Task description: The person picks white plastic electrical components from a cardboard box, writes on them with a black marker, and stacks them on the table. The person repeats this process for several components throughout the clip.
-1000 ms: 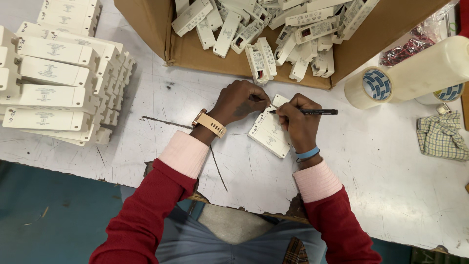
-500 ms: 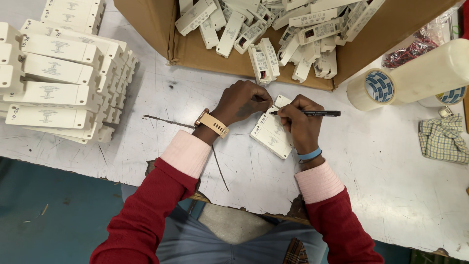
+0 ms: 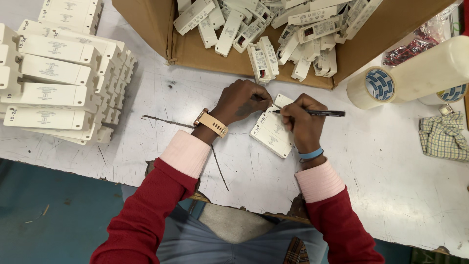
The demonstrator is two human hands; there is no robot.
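Note:
A white plastic block-shaped part [image 3: 271,133] lies tilted on the white table [image 3: 161,98] in front of me. My left hand [image 3: 240,101], with a tan watch on the wrist, presses on the part's upper left end. My right hand [image 3: 303,120], with a blue wristband, grips a black pen [image 3: 317,113] held level, its tip on the part's upper end next to my left fingers. Most of the part's middle shows between the two hands.
An open cardboard box [image 3: 205,51] at the back holds several loose white parts [image 3: 264,58]. Stacked white parts [image 3: 53,78] stand at the left. Rolls of tape [image 3: 415,73] lie at the right, with a checked cloth [image 3: 443,137] below them.
The hands and the part stay in place; the pen has shifted only slightly.

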